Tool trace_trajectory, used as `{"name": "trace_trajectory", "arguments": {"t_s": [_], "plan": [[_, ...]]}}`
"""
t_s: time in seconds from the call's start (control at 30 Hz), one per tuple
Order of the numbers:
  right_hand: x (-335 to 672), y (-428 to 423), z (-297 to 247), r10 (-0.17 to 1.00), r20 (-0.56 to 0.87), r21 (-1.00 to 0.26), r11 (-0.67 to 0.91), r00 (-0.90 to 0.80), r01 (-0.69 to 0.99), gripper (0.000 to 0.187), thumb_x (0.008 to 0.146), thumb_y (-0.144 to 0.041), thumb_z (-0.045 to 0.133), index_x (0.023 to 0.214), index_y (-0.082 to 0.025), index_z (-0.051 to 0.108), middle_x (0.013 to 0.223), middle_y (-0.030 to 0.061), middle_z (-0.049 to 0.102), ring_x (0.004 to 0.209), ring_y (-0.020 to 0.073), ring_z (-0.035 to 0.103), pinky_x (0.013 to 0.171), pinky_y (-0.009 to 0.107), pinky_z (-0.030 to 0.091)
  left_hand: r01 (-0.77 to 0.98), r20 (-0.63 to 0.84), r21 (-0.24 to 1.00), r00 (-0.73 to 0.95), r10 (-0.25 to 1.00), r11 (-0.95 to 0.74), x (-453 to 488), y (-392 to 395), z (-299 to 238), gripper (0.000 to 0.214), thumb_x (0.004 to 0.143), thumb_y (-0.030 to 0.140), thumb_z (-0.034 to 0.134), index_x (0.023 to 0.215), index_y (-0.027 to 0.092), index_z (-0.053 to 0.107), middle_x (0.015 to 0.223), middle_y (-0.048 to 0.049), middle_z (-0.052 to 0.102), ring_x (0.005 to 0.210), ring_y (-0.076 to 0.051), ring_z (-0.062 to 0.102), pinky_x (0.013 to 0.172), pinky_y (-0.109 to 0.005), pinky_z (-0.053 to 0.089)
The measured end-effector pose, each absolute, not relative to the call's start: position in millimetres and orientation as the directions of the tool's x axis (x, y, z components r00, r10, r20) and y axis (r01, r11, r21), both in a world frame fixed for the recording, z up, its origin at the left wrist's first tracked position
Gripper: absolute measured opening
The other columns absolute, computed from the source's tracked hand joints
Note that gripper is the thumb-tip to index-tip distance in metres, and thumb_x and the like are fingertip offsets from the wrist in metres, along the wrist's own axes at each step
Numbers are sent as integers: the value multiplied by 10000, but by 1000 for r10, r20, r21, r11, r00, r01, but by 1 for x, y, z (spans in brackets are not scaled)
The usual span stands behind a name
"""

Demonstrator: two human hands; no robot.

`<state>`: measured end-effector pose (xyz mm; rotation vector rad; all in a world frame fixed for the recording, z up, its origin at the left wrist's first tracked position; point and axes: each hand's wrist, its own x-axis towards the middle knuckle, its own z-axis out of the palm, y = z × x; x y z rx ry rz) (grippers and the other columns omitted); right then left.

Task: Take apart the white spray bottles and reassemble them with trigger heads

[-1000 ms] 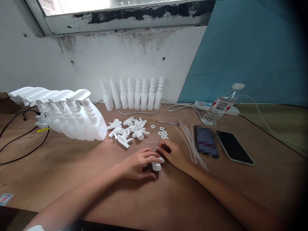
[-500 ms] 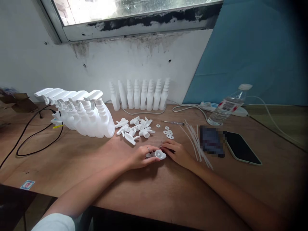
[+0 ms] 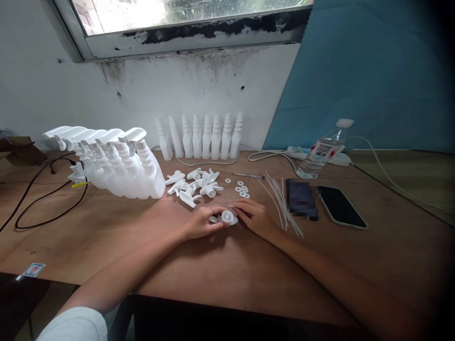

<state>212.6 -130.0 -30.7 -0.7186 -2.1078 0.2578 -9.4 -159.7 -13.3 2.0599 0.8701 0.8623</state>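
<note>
On the brown table, my left hand (image 3: 201, 221) is closed round a white spray-trigger head (image 3: 226, 218) whose open collar faces the camera. My right hand (image 3: 253, 216) rests against the head from the right, fingers curled toward it; what its fingertips pinch is hidden. Just behind the hands lie a pile of loose white trigger heads (image 3: 194, 183) and several small white washers (image 3: 241, 188). A bundle of thin white dip tubes (image 3: 280, 201) lies right of my right hand.
A row of finished white spray bottles (image 3: 113, 166) lies at the left; capless white bottles (image 3: 201, 137) stand by the wall. A screwdriver (image 3: 249, 175), a phone (image 3: 340, 206), a blurred dark item (image 3: 301, 199), a water bottle (image 3: 322, 151), a power strip and black cables (image 3: 42, 203) also lie about.
The trigger head has been turned so its open collar faces the camera. Both hands stayed together on it. The camera view shifted slightly.
</note>
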Motion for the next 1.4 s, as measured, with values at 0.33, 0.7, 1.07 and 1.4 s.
{"name": "trace_trajectory", "arguments": {"t_s": [0.33, 0.7, 1.07, 1.4], "plan": [[207, -148, -24, 355, 748, -201, 927, -560, 317, 288, 920, -162, 491, 1146, -224, 659, 1023, 82, 686, 928, 186, 646, 828, 346, 523, 346, 315, 775, 515, 797, -529, -11, -162, -20, 404, 826, 407, 652, 1116, 127, 653, 1015, -74, 686, 878, -181, 621, 827, -266, 476], [206, -153, -24, 246, 743, -128, 965, -622, 228, 220, 903, -148, 480, 1089, -208, 580, 1064, 99, 641, 970, 184, 622, 862, 347, 523, 324, 291, 790, 550, 783, -521, -17, -173, -14, 404, 825, 404, 647, 1105, 114, 628, 1012, -78, 683, 906, -184, 629, 806, -260, 484], [203, -159, -19, 207, 704, -133, 978, -679, 160, 190, 913, -181, 496, 1087, -208, 568, 1156, 122, 591, 1079, 193, 585, 918, 355, 505, 320, 402, 703, 558, 726, -635, -21, -167, -29, 386, 839, 440, 634, 1103, 208, 472, 871, 0, 625, 808, -138, 616, 737, -242, 468], [199, -161, -18, 287, 693, -220, 958, -661, 184, 156, 923, -273, 535, 1053, -188, 548, 1122, 131, 607, 1009, 188, 604, 880, 344, 516, 356, 435, 593, 613, 660, -722, -24, -166, -24, 315, 879, 429, 575, 1070, 180, 548, 814, 9, 622, 671, -99, 537, 640, -206, 430]]}}
